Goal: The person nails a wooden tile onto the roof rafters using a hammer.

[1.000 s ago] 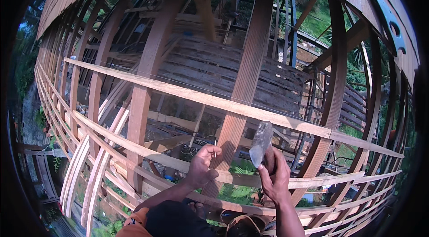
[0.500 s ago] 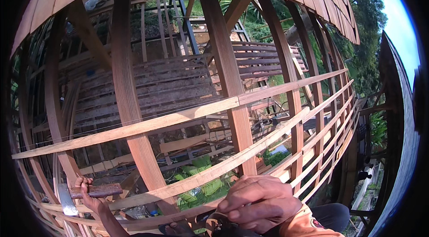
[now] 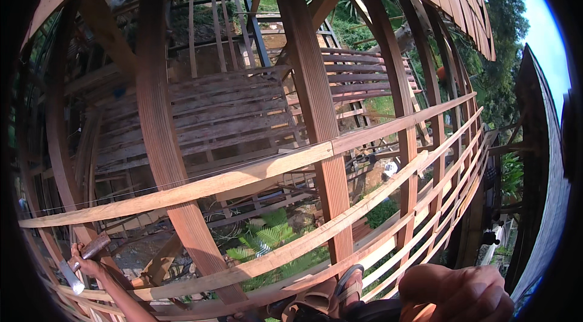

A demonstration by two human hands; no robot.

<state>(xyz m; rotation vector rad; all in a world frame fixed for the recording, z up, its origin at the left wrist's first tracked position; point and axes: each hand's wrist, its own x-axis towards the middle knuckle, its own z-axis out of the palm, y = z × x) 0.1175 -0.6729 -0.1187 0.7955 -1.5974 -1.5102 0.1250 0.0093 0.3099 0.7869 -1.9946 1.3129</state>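
Observation:
Low at the left, my left hand (image 3: 85, 264) is wrapped round the short wooden handle of a hatchet (image 3: 71, 277). Its pale metal blade points down beside the lowest battens, and the handle's end tilts up to the right. My right hand (image 3: 464, 293) is curled closed at the lower right, close to the camera. Whatever it may contain is hidden by the fingers. Light wooden battens (image 3: 261, 176) run across darker upright-looking rafters (image 3: 316, 109), between and in front of my hands.
My sandalled foot (image 3: 350, 288) shows at the bottom, by the lower battens. Wooden shingles (image 3: 452, 0) cover the top right. Wide gaps between rafters open onto boards (image 3: 212, 109) and a green fern (image 3: 273, 236) far below. A grey roof edge (image 3: 546, 158) stands at right.
My right hand has moved right and down, away from the middle battens. The left hand has shifted left, turning the hatchet so its handle slants up. The view has shifted slightly.

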